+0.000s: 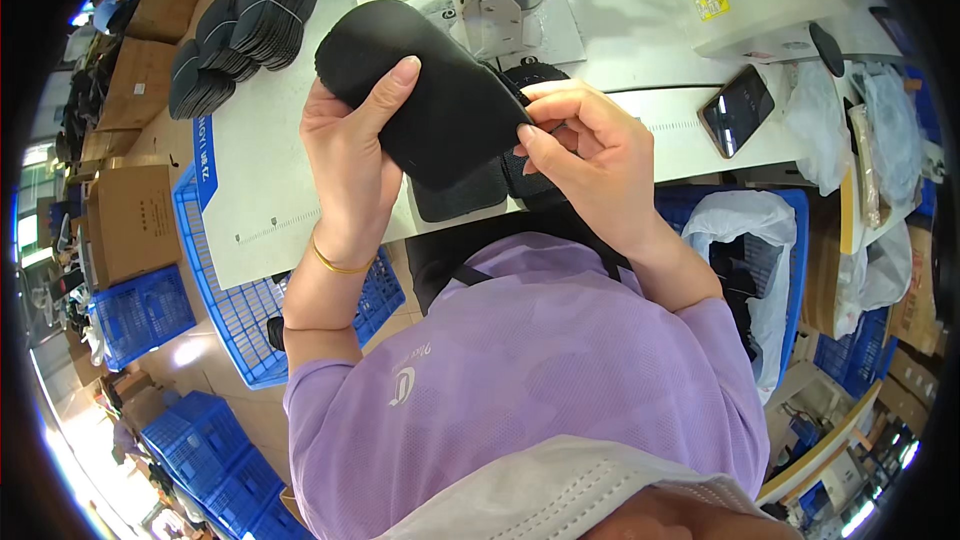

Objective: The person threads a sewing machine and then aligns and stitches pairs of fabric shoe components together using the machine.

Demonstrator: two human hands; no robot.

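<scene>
My left hand (345, 145) is closed on a black padded fabric piece (440, 90) with rounded ends, its thumb lying across the top face. At the piece's right edge, the fingers of my right hand (600, 145) pinch the lower right corner. The piece is held tilted above the table, in front of a sewing machine head (495, 5). More black fabric pieces (460, 195) lie at the table's front edge under my hands. What the fingers do beneath the held piece is hidden.
Tied bundles of black pieces (265, 20) stand at the table's far left. A phone (738, 110) lies on the right side. Blue baskets flank me: one on the left (225, 310), another on the right (795, 270) with a white bag liner (735, 210). Cardboard boxes (135, 220) stand farther left.
</scene>
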